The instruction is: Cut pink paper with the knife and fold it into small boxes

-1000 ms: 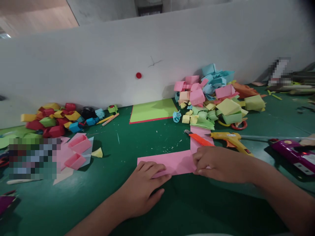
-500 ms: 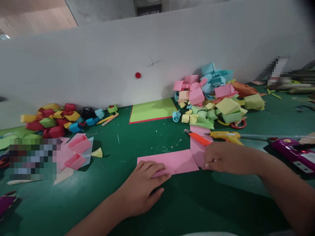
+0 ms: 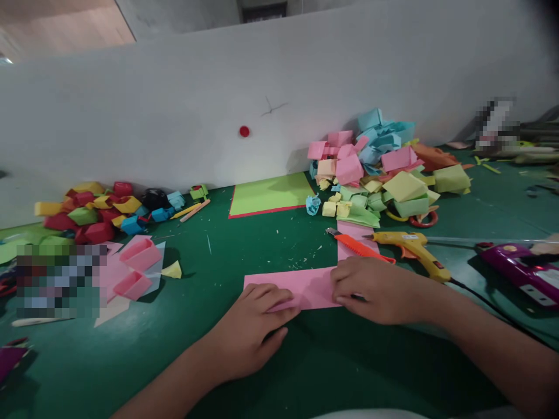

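Note:
A long pink paper strip (image 3: 312,285) lies flat on the green table (image 3: 262,244). On its left part rests my left hand (image 3: 262,326), palm down with fingers spread. My right hand (image 3: 371,288) is closed at the strip's right end, thumb and fingertips pinching the paper. Behind my right hand, another pink strip (image 3: 347,247) lies partly hidden, with an orange cutter knife (image 3: 358,245) across it. A yellow glue gun (image 3: 410,243) is just to the right of the knife.
Folded paper pieces (image 3: 371,169) are heaped at the back right. Colourful folded pieces (image 3: 96,212) and pink shapes (image 3: 140,265) sit left. A green sheet (image 3: 271,195) lies against the white board (image 3: 174,116). A purple power strip (image 3: 519,270) is at the right.
My right hand has shifted left onto the end of the pink strip, uncovering more of the knife and glue gun. My left hand has hardly moved.

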Demonstrator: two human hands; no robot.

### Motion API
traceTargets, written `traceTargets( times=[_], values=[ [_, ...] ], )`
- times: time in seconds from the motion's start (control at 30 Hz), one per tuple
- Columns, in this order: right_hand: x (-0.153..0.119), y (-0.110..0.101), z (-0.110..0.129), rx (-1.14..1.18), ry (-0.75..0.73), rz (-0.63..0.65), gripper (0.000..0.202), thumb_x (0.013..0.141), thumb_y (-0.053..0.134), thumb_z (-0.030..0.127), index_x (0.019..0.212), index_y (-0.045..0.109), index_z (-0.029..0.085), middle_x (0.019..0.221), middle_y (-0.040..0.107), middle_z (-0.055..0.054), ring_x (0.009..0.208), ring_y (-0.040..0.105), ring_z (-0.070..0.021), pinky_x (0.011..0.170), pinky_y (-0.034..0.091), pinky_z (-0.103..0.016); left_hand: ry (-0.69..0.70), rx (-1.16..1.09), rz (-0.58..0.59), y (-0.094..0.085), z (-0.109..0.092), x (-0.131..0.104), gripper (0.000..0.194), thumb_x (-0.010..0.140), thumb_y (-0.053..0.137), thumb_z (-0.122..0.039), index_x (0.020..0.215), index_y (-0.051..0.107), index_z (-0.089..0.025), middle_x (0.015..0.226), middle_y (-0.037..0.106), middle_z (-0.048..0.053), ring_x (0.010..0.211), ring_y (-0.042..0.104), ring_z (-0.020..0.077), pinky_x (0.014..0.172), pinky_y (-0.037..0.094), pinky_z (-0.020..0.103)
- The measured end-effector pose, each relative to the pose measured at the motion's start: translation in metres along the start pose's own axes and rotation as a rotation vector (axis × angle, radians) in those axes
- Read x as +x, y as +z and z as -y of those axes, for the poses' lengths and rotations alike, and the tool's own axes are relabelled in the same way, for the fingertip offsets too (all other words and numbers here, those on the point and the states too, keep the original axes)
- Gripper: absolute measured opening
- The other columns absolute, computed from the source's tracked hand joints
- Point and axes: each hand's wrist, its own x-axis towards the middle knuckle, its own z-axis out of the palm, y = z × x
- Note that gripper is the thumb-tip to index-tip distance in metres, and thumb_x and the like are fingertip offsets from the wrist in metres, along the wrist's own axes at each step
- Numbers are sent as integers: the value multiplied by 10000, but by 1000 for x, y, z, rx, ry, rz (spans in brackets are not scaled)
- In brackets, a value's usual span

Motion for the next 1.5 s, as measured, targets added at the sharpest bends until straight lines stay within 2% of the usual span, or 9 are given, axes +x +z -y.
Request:
traceTargets(
  times=[0.2, 0.33, 0.5, 0.67, 0.93, 1.1, 1.2, 1.33, 1.5],
  values=[
    [-3, -3, -1, 41, 45, 56, 253, 976, 486, 173, 884, 721, 199, 951, 647, -56, 937, 591, -203, 823, 437, -351, -15, -59, -118, -9, 9, -1, 266, 948, 493, -159, 1054, 725, -234, 1208, 710, 65, 1131, 629, 213, 992, 460, 403],
    [-4, -4, -2, 33, 38, 16, 226, 962, 516, 175, 864, 717, 200, 1124, 641, -74, 1065, 584, -215, 927, 434, -378, -103, 13, -142, -15, 25, -4, 169, 896, 515, -160, 857, 676, -197, 1155, 720, 67, 1126, 627, 227, 961, 444, 409],
    [-4, -1, -5, 21, 61, 4, 185, 972, 588, 315, 983, 741, 212, 1270, 627, -87, 1169, 573, -241, 1015, 420, -410, -145, 117, -108, -16, 39, -7, 212, 889, 638, -342, 1051, 667, -208, 1251, 680, 80, 1151, 601, 264, 982, 411, 441],
    [-1, 4, -6, -73, 88, 21, 460, 938, 627, 516, 1267, 670, 197, 1288, 631, -130, 1167, 580, -304, 1010, 430, -488, -118, 176, -87, -12, 34, -6, 336, 877, 696, -382, 1165, 653, -215, 1182, 693, 62, 1065, 619, 246, 953, 411, 414],
    [6, 14, 1, -143, -10, 24, 350, 940, 621, 339, 1268, 643, 218, 1245, 663, -96, 1117, 587, -279, 977, 430, -472, -20, 242, -145, -8, 35, -8, 241, 988, 544, -356, 1084, 705, -205, 1117, 720, 54, 1016, 651, 211, 934, 413, 403],
    [9, 15, 3, -150, -48, 27, 316, 989, 473, 205, 1253, 647, 213, 1189, 685, -91, 1053, 598, -249, 929, 436, -432, -22, 241, -130, -9, 33, -6, 452, 893, 666, -522, 1182, 664, -174, 1158, 708, 75, 1029, 643, 246, 916, 422, 412],
    [10, 13, 3, -145, -58, 48, 430, 969, 566, 298, 1394, 563, 238, 1206, 680, -92, 1036, 599, -256, 896, 448, -425, 13, 237, -107, -9, 29, -5, 450, 905, 653, -473, 1236, 628, -169, 1165, 697, 82, 1009, 637, 246, 890, 428, 402],
    [10, 11, 6, -157, -90, 51, 632, 932, 645, 349, 1520, 436, 247, 1228, 674, -97, 1049, 598, -266, 892, 455, -428, 94, 275, -136, -7, 24, -4, 275, 972, 568, -383, 1117, 668, -172, 1078, 717, 67, 913, 635, 221, 861, 437, 393],
    [11, 13, 9, -153, -104, 27, 498, 973, 527, 214, 1469, 504, 244, 1201, 695, -94, 1040, 611, -248, 884, 461, -413, 147, 287, -213, -8, 21, -2, 215, 1010, 496, -260, 1015, 697, -183, 965, 737, 46, 812, 642, 178, 812, 465, 362]
  ],
)
